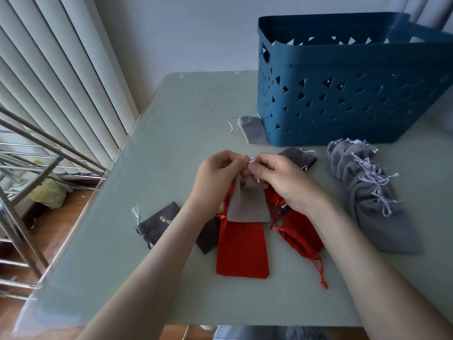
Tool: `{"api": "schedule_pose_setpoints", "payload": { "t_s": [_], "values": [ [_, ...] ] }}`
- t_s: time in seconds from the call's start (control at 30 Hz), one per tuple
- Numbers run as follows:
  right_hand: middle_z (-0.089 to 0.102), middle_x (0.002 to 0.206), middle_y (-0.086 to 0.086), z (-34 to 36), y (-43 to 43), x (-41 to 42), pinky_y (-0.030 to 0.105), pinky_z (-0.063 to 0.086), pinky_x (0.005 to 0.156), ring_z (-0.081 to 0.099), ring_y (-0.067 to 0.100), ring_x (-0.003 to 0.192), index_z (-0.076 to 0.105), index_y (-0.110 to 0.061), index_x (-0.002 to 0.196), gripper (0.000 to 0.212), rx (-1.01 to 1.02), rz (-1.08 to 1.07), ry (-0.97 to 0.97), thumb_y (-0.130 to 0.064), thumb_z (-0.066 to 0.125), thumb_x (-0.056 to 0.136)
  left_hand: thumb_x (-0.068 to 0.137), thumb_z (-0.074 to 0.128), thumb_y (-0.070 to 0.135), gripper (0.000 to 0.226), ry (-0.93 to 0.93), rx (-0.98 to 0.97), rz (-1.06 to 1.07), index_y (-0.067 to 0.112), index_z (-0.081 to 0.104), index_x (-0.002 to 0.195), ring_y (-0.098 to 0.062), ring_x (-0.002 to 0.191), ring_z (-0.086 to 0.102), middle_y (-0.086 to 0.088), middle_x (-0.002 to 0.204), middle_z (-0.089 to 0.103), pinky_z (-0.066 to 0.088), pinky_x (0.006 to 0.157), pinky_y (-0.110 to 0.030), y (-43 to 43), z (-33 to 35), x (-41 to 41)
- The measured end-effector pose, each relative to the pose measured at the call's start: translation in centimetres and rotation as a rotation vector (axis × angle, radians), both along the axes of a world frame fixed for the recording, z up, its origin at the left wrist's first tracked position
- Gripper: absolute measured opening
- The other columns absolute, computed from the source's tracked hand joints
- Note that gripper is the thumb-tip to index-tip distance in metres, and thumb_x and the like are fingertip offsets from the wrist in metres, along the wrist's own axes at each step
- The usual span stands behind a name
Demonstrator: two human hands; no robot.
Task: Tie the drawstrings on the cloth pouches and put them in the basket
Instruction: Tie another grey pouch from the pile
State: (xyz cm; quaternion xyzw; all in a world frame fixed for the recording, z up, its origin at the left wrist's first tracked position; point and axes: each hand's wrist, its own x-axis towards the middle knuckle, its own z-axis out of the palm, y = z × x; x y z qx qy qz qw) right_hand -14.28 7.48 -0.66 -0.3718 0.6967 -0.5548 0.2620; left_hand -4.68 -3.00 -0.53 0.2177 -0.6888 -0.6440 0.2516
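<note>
A light grey cloth pouch (246, 204) hangs from both my hands above the table's middle. My left hand (215, 177) and my right hand (282, 180) each pinch its white drawstring (251, 160) at the pouch's top, fingertips nearly touching. Under it lie a flat red pouch (241, 251) and a crumpled red pouch (300, 231). The blue plastic basket (343, 94) with triangular holes stands at the back right; what is inside it is hidden.
A row of several grey pouches (370, 197) with white strings lies at the right. Dark grey pouches lie at the left (157, 224), under my left wrist (208, 236) and behind my right hand (297, 155). A light grey pouch (251, 130) touches the basket's corner. Metal rack (29, 168) left of the table.
</note>
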Motion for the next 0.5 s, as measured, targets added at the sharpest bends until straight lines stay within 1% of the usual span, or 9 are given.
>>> {"api": "schedule_pose_setpoints", "payload": {
  "t_s": [0.07,0.17,0.23,0.3,0.37,0.4,0.43,0.47,0.5],
  "values": [
    [0.060,0.069,-0.006,0.16,-0.16,0.29,0.014,0.036,0.056,0.046,-0.002,0.057,0.063,-0.018,0.081,0.016,-0.056,0.004,-0.070,-0.012,0.055,0.094,0.091,0.061,0.016,0.021,0.050,0.060,-0.010,0.007,0.064,0.071,-0.014,0.067,0.059,-0.004,0.068,0.064,0.047,0.068,-0.026,-0.24,0.02,0.11],
    [0.065,0.078,0.000,0.21,-0.27,0.48,0.014,0.038,0.057,0.050,0.002,0.064,0.066,-0.021,0.087,0.015,-0.071,-0.014,-0.076,-0.010,0.056,0.093,0.092,0.058,0.013,0.019,0.082,0.089,-0.002,0.007,0.064,0.076,-0.013,0.068,0.061,-0.005,0.070,0.064,0.048,0.069,-0.023,-0.07,0.00,0.20],
    [0.061,0.074,0.004,0.24,-0.22,0.54,0.014,0.037,0.055,0.048,0.003,0.061,0.066,-0.019,0.083,0.016,-0.073,-0.039,-0.056,-0.010,0.058,0.093,0.093,0.058,0.014,0.018,0.070,0.050,0.023,0.008,0.065,0.077,-0.012,0.070,0.062,-0.007,0.072,0.066,0.049,0.070,-0.024,0.13,-0.13,0.18],
    [0.057,0.066,0.001,0.24,-0.19,0.50,0.014,0.036,0.055,0.047,-0.001,0.054,0.065,-0.016,0.079,0.015,-0.062,-0.074,-0.025,-0.011,0.060,0.092,0.092,0.060,0.016,0.017,0.053,0.004,0.049,0.008,0.065,0.077,-0.015,0.074,0.064,-0.012,0.077,0.068,0.050,0.075,-0.030,0.19,-0.28,0.15],
    [0.060,0.067,0.001,0.07,-0.19,0.36,0.021,0.041,0.061,0.051,0.001,0.058,0.065,-0.013,0.080,0.011,-0.023,-0.109,0.028,-0.016,0.062,0.091,0.091,0.061,0.018,0.018,0.041,-0.043,0.056,0.006,0.065,0.079,-0.016,0.077,0.065,-0.011,0.080,0.070,0.051,0.078,-0.033,0.23,-0.37,0.11],
    [0.065,0.072,0.003,-0.09,-0.22,0.30,0.028,0.045,0.067,0.057,0.005,0.066,0.065,-0.013,0.083,0.011,-0.006,-0.122,0.052,-0.020,0.062,0.091,0.091,0.062,0.019,0.017,0.037,-0.066,0.056,0.006,0.066,0.079,-0.014,0.077,0.065,-0.009,0.079,0.070,0.050,0.077,-0.031,0.25,-0.33,0.13],
    [0.069,0.080,0.006,-0.22,-0.22,0.25,0.037,0.049,0.076,0.063,0.011,0.075,0.066,-0.014,0.086,0.011,0.005,-0.130,0.072,-0.023,0.062,0.090,0.091,0.062,0.019,0.017,0.035,-0.089,0.056,0.008,0.066,0.078,-0.011,0.077,0.064,-0.005,0.077,0.070,0.049,0.076,-0.029,0.25,-0.24,0.17],
    [0.071,0.085,0.005,-0.22,-0.17,0.27,0.041,0.050,0.084,0.066,0.016,0.084,0.066,-0.016,0.087,0.011,0.008,-0.130,0.085,-0.025,0.061,0.091,0.091,0.061,0.019,0.017,0.033,-0.112,0.057,0.009,0.067,0.078,-0.009,0.076,0.064,-0.001,0.074,0.069,0.049,0.075,-0.027,0.21,-0.13,0.19],
    [0.072,0.088,0.003,-0.11,-0.16,0.34,0.041,0.050,0.089,0.067,0.017,0.090,0.066,-0.019,0.088,0.011,0.004,-0.118,0.085,-0.026,0.060,0.091,0.091,0.061,0.019,0.017,0.031,-0.130,0.059,0.011,0.067,0.077,-0.008,0.075,0.063,0.002,0.073,0.069,0.048,0.075,-0.026,0.15,0.00,0.22]
  ]
}}
